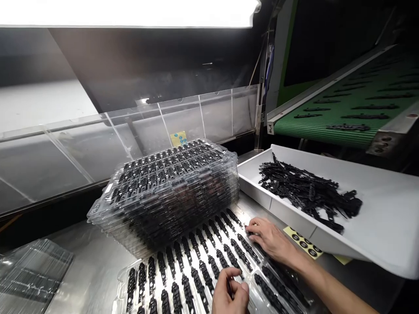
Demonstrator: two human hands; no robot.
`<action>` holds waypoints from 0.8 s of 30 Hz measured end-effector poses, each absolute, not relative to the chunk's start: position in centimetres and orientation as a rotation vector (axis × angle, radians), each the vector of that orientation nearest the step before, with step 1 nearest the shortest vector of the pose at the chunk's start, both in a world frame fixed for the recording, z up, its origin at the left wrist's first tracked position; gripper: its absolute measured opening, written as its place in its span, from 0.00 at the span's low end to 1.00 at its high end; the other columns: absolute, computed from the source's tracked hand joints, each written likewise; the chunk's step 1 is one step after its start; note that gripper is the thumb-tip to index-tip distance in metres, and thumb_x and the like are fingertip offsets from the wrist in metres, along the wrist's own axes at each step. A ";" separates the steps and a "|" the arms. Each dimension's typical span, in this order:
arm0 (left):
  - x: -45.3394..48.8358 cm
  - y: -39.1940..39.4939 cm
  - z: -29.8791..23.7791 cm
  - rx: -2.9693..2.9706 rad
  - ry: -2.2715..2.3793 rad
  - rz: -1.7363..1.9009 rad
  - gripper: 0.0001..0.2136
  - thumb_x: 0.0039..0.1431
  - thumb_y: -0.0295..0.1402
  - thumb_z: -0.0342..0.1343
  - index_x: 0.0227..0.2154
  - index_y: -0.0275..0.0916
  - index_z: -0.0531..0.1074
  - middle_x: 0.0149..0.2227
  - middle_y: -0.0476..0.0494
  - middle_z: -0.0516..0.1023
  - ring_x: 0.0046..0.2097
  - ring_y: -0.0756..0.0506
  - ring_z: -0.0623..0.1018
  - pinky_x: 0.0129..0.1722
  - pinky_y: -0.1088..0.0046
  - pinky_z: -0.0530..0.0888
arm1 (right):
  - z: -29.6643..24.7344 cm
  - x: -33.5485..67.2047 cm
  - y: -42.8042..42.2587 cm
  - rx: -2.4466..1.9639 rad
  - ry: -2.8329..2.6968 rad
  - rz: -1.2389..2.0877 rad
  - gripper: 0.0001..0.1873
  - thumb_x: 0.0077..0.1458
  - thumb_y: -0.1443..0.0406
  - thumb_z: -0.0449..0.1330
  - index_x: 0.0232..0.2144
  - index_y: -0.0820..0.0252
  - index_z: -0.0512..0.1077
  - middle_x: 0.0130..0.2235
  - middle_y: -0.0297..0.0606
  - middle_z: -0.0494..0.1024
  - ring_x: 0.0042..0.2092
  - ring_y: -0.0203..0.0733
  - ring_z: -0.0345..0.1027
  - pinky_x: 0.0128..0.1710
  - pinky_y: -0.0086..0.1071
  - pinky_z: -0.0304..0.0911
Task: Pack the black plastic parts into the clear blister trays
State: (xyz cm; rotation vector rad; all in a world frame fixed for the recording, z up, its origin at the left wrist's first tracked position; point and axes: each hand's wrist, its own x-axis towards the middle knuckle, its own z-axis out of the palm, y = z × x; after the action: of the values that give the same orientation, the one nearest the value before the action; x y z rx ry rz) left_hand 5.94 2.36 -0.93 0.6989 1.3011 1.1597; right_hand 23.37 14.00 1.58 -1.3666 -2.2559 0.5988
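Observation:
A clear plastic tray (122,279) lies low in view, its slots filled with slim black plastic parts (186,292). My right hand (270,237) reaches over its far right corner. The thumb and fingers there close on a black plastic part, mostly hidden under the fingertips. Above the tray's middle, my left hand (229,294) is loosely curled, with a gap between thumb and forefinger and nothing plainly held. Just behind stands a tall stack of filled clear trays (176,196).
A white bin (376,209) on the right holds a heap of black parts (307,187). Beyond it, a green conveyor belt (330,124) carries similar parts. Yellow sticker sheets (303,242) lie by the bin. More clear trays (36,270) sit at left, under a bright lamp (131,13).

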 end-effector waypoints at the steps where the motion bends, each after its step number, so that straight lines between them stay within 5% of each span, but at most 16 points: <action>1: 5.8 2.4 -0.7 0.658 1.305 1.175 0.21 0.40 0.42 0.62 0.36 0.38 0.66 0.20 0.58 0.62 0.17 0.56 0.60 0.18 0.78 0.52 | 1.6 23.4 13.8 -1.333 -2.284 0.571 0.12 0.59 0.65 0.53 0.39 0.56 0.77 0.42 0.42 0.76 0.45 0.49 0.66 0.45 0.43 0.62; 7: 4.7 2.9 0.8 0.332 1.256 1.281 0.21 0.34 0.26 0.58 0.37 0.37 0.70 0.29 0.50 0.70 0.27 0.53 0.70 0.21 0.80 0.59 | 1.6 23.6 13.3 -1.207 -2.333 0.474 0.16 0.63 0.67 0.48 0.40 0.55 0.76 0.41 0.39 0.79 0.44 0.47 0.67 0.45 0.42 0.63; 11: 4.7 2.9 1.5 0.328 1.165 1.449 0.15 0.40 0.29 0.64 0.36 0.35 0.72 0.26 0.49 0.71 0.28 0.52 0.72 0.28 0.79 0.67 | 2.4 23.8 11.3 -1.212 -2.271 0.469 0.17 0.64 0.64 0.47 0.43 0.57 0.76 0.46 0.43 0.78 0.49 0.50 0.66 0.49 0.47 0.62; 16: 6.1 2.9 2.5 0.230 0.997 1.533 0.19 0.39 0.37 0.71 0.33 0.36 0.73 0.32 0.40 0.79 0.34 0.50 0.77 0.41 0.74 0.73 | 3.7 23.0 5.3 -1.301 -1.881 1.225 0.24 0.57 0.55 0.59 0.55 0.50 0.69 0.49 0.39 0.76 0.48 0.48 0.70 0.49 0.39 0.67; 21: 8.1 2.1 3.2 0.216 0.932 1.524 0.19 0.35 0.38 0.73 0.29 0.36 0.74 0.34 0.40 0.81 0.35 0.50 0.78 0.42 0.76 0.73 | 3.1 21.4 2.2 -1.284 -1.419 1.438 0.16 0.54 0.54 0.61 0.38 0.58 0.77 0.33 0.36 0.77 0.33 0.39 0.71 0.32 0.28 0.67; 24: 8.2 1.5 3.3 0.261 1.020 1.531 0.19 0.33 0.39 0.74 0.28 0.36 0.76 0.32 0.41 0.81 0.34 0.50 0.78 0.40 0.76 0.73 | 3.1 21.2 2.2 -1.296 -1.436 1.406 0.15 0.53 0.55 0.62 0.39 0.57 0.76 0.36 0.36 0.78 0.34 0.39 0.70 0.31 0.28 0.67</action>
State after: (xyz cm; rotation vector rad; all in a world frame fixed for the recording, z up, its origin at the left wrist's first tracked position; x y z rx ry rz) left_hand 8.16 1.50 3.29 0.2612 1.0204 1.5312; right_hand 21.21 2.19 3.07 -1.2959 -1.4361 1.4059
